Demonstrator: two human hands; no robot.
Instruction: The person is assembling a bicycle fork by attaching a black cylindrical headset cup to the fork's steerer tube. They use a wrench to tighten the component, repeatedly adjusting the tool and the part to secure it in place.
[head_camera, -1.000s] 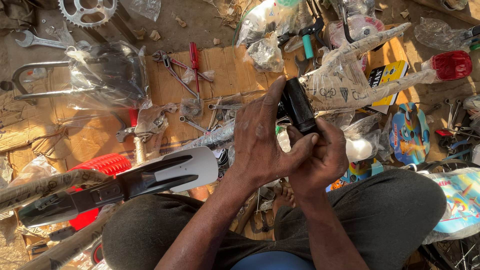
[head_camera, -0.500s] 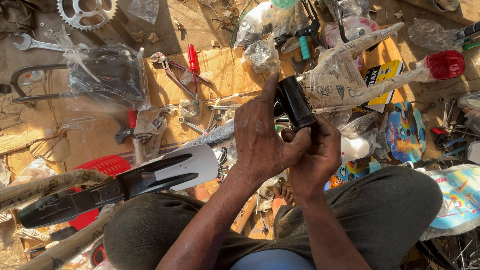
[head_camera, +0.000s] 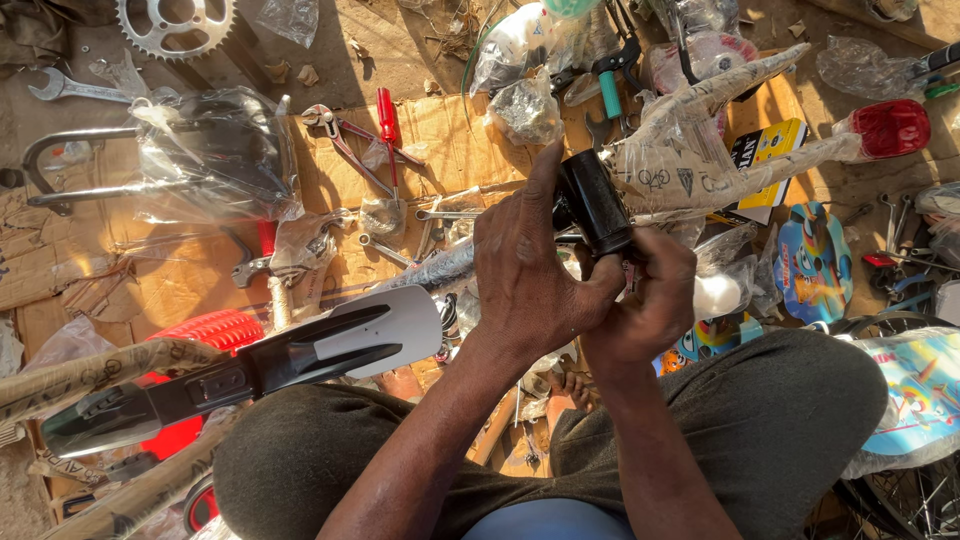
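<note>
The black cylindrical part (head_camera: 594, 202) sits just right of centre in the view, held up off the ground above the person's knees. The left hand (head_camera: 535, 270) wraps it from the 9 o'clock side, fingers curled shut around its lower half with the thumb up along it. The right hand (head_camera: 645, 300) grips from 5 o'clock, fingers closed on its base, though I can't tell what exactly they're pinching down there.

My guess at what could go wrong: the part is smooth and stubby, so if either grip loosens while twisting it could pop out and drop into the clutter below, where small bits would be hard to find.

At 12 o'clock is a plastic-wrapped bundle (head_camera: 690, 140), at 9 o'clock the red screwdriver (head_camera: 387, 125) and pliers (head_camera: 335, 135) on the cardboard (head_camera: 450, 130). A grey and black mudguard (head_camera: 300, 355) lies at 8 o'clock across the knee, close enough for an elbow to knock it.
</note>
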